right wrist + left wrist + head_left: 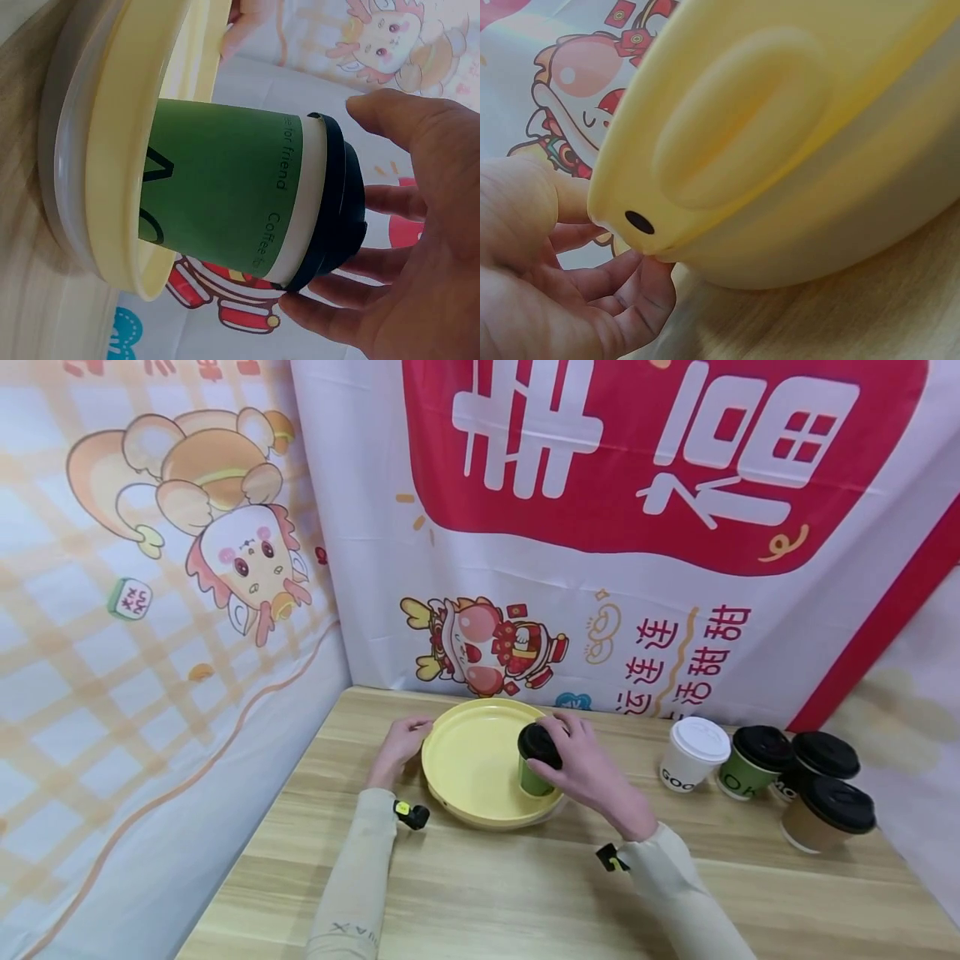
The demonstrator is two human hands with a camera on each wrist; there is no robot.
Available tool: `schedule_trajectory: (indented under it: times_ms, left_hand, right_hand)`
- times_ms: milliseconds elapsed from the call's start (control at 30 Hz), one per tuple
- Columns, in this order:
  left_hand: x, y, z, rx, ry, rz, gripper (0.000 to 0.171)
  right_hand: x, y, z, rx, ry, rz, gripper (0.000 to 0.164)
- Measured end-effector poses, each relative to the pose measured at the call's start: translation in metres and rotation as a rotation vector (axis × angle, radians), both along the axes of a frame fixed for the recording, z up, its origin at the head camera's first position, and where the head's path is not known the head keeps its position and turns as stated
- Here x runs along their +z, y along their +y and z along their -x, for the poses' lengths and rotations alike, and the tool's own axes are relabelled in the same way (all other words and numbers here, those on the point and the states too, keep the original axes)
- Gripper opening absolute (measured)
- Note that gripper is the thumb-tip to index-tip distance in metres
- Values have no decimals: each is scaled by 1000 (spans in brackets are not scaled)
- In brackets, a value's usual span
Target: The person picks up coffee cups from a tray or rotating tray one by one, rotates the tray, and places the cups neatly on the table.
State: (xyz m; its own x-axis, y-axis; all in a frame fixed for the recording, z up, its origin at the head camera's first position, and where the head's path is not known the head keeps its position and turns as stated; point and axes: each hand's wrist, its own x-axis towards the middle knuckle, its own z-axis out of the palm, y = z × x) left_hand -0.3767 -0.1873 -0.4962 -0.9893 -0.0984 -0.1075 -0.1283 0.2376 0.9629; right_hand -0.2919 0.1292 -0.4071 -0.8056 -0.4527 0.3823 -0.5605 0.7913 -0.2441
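A round yellow tray (468,760) with a raised rim sits on the wooden table, with a paler base showing under its edge. At its left side, my left hand (400,745) grips the rim; in the left wrist view the thumb and fingertips (656,289) meet at the edge beside a dark oval hole. A green paper coffee cup (225,180) with a black lid (337,210) stands upright inside the tray, on the right. My right hand (588,768) holds it from above, fingers curled about the lid; the thumb (375,112) lies at the lid's opposite side.
To the right on the table (480,893) stand more lidded paper cups: a white one (692,756), a green one (753,764), a black one (821,760) and a brown one (825,814). Printed cloths hang behind (360,568) and at the left (150,693).
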Motion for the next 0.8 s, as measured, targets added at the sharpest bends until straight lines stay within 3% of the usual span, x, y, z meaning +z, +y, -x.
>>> schedule_trajectory:
  times_ms: [333, 800]
  left_hand:
    - [1, -1, -1, 5, -8, -10, 28]
    - [-3, 0, -1, 18, 23, -21, 26]
  right_hand:
    - [-5, -5, 2, -19, -23, -100, 65]
    - [-8, -6, 1, -34, -38, -64, 61]
